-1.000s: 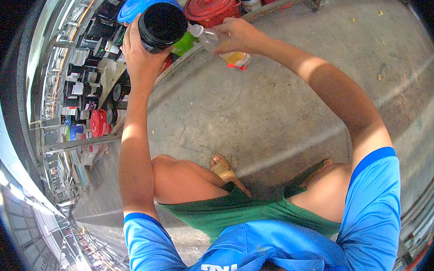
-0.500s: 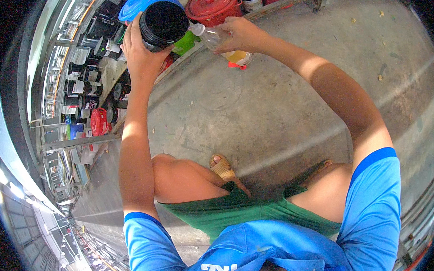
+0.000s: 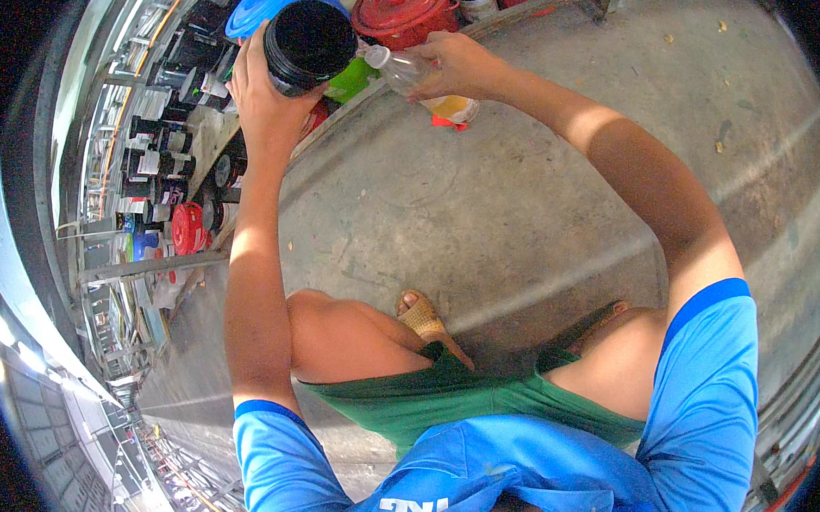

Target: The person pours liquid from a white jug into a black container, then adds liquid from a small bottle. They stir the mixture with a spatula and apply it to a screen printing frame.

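Tilted in my left hand (image 3: 268, 100) is a black plastic jar (image 3: 310, 47), its wide mouth uncovered and its inside dark. My fingers wrap around its lower side. Just to the right, my right hand (image 3: 452, 65) grips a clear plastic bottle (image 3: 404, 68). Some yellowish liquid lies at the bottle's lower end. The narrow neck of the bottle points left, close to the jar's rim. Whether any liquid is leaving it, I cannot tell.
A blue lidded bucket (image 3: 275, 0) and a red lidded bucket (image 3: 404, 7) stand behind my hands. Many black jars (image 3: 160, 164) fill the shelving on the left, with a small red bucket (image 3: 189, 229) among them. Concrete floor (image 3: 487, 204) stretches below.
My right hand and the bottle have shifted very slightly to the right. The black jar stays almost in place.
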Demonstrator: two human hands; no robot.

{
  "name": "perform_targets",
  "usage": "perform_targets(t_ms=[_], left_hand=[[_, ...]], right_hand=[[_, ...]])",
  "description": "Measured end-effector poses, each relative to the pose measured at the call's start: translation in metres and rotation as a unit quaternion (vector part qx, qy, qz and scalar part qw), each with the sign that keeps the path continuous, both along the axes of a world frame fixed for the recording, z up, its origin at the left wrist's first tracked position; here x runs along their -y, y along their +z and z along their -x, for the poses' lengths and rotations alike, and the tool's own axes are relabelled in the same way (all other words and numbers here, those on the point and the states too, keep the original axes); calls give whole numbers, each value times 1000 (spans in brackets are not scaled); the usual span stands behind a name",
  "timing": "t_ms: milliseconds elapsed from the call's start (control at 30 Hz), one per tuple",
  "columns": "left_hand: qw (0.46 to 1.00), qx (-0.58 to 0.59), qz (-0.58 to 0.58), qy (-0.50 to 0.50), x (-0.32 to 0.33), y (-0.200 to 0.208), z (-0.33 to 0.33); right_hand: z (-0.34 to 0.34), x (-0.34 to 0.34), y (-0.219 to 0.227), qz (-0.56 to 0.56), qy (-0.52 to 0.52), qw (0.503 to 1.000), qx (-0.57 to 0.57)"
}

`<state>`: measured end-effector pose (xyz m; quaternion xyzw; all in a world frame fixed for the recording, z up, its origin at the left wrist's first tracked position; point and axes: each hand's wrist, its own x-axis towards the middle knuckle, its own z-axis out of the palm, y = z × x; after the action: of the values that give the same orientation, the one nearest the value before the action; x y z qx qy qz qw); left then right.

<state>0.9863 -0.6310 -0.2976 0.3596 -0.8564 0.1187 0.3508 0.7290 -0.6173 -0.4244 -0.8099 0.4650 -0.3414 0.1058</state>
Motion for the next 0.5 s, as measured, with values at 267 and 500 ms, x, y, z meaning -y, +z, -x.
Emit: perform_targets(t_ms=[267, 500], left_hand=[[1000, 0, 4, -1, 1, -1, -1], [1000, 1, 6, -6, 1, -1, 1]], right_hand=[[-1, 0, 1, -15, -4, 1000, -6], [0, 1, -3, -7, -10, 1000, -7]])
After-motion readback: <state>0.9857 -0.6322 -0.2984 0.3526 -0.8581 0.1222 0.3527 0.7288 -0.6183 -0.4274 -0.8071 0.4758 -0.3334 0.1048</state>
